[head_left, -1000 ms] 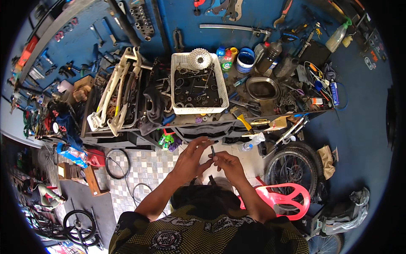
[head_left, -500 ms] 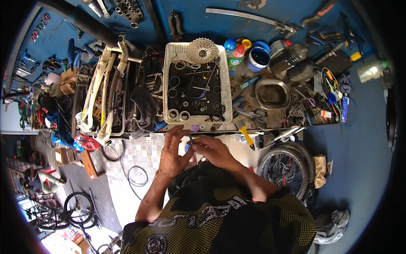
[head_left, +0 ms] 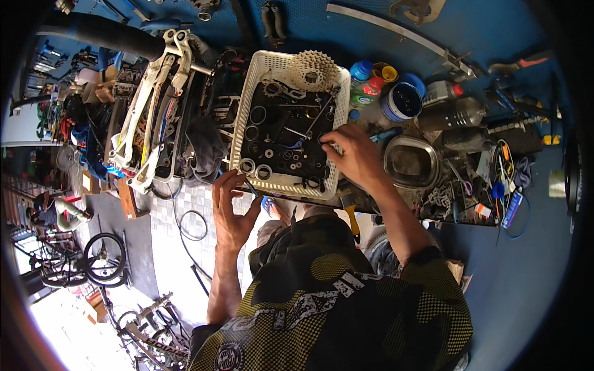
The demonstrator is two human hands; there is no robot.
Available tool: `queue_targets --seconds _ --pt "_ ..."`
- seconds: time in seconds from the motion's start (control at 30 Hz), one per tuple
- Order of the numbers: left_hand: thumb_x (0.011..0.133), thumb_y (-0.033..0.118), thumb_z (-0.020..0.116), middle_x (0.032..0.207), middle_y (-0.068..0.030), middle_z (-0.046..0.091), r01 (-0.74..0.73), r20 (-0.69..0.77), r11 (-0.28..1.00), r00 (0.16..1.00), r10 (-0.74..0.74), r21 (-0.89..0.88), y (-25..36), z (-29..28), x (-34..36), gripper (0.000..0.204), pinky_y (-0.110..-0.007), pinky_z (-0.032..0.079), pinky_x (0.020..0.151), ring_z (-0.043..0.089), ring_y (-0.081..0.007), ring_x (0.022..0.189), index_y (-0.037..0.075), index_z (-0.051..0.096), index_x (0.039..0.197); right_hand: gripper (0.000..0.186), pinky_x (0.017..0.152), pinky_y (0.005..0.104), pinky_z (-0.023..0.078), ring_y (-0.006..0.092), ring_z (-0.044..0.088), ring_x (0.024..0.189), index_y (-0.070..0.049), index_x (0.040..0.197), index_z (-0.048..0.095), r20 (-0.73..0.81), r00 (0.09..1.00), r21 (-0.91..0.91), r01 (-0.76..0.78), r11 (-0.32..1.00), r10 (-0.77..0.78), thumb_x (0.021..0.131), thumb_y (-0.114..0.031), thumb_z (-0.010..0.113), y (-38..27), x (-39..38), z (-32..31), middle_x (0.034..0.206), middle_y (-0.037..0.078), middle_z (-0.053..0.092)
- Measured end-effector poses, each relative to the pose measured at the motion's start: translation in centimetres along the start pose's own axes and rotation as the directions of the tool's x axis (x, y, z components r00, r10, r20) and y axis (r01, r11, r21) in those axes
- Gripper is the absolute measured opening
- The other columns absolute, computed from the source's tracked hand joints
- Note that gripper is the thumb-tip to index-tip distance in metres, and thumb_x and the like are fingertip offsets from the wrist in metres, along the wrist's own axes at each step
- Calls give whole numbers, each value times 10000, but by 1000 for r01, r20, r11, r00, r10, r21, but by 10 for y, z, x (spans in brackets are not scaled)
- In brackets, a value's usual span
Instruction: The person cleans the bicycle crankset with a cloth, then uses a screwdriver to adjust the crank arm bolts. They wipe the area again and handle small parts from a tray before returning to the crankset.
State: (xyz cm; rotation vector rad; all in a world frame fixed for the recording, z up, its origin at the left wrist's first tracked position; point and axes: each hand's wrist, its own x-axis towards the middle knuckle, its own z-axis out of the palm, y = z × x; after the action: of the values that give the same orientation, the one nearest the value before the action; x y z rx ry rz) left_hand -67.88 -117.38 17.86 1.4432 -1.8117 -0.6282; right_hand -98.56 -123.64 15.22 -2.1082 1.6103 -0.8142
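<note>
Your right hand [head_left: 352, 157] reaches into the white basket [head_left: 247, 114], fingers curled; your left hand [head_left: 232, 207] pinches a thin tool [head_left: 252, 188].

right hand [head_left: 352, 157] fingertips hide grasped part

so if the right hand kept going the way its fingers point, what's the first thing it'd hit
The right hand points left into the white plastic basket. Its fingers would probably first meet the small dark metal rings and washers lying on the basket floor, though depth is hard to judge from above.
</note>
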Motion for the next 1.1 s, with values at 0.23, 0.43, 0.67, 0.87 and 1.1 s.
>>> queue_targets --seconds 0.23,0.43,0.67,0.87,1.1 --pt "738 -33 842 1411 -141 564 51 -61 998 997 -50 25 5 4 -4 623 -345 593 815 630 -272 1201 70 611 1308 121 939 394 500 247 592 1023 -144 968 776 229 955 -72 209 975 -188 848 -153 790 0 40 37 941 30 657" --pt "747 -12 853 1409 -132 564 116 -94 993 989 -114 20 4 1 -12 619 -364 584 829 612 -289 1217 73 609 1310 82 954 395 482 239 566 1067 -158 908 789 286 928 -52 263 963 -239 827 -151 800 7 50 45 979 11 632" --pt "718 -43 852 1432 -151 563 125 -85 992 989 -123 18 9 2 -8 635 -356 590 849 619 -282 1230 73 627 1301 123 983 401 440 252 523 1163 -124 892 807 355 874 -152 404 902 -332 808 -214 808 -1 35 49 1147 46 624" --pt "690 -27 876 1395 -156 591 34 -61 999 998 -34 -2 17 8 4 633 -376 588 878 625 -311 1213 51 659 1279 174 1012 418 422 271 495 1242 -80 911 806 350 871 -273 446 853 -343 830 -233 785 -8 22 64 1296 85 610" --pt "700 -12 877 1335 -132 631 21 -1 995 1000 -21 -93 25 7 4 607 -424 538 1003 615 -332 1238 73 679 1268 120 943 398 474 231 589 1121 -85 953 803 277 926 -56 281 958 -255 884 -178 769 -16 32 54 1176 63 672"
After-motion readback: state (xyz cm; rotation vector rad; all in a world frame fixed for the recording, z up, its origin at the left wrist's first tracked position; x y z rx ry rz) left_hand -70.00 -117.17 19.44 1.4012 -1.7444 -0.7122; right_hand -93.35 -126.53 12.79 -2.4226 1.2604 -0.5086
